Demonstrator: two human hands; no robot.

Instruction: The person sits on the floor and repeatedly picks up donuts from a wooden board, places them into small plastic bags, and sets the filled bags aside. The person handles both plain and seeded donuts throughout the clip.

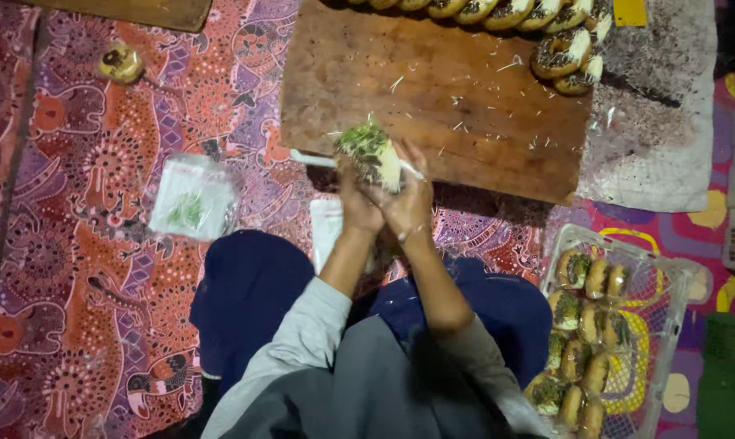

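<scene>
Both my hands meet over the near edge of a wooden board (465,106). My left hand (356,201) and my right hand (408,199) together hold a round pastry (370,152) covered with green and dark sprinkles. A thin white stick-like tool (312,159) pokes out to the left under the pastry; which hand holds it is unclear. My crossed legs in dark blue trousers (249,284) are below the hands.
A row of sprinkled pastries (558,50) lies along the board's far right corner. A wire basket (627,244) at the right holds several wrapped pastries. A clear plastic bag (192,197) lies on the patterned cloth at left, a lone pastry (121,63) farther back.
</scene>
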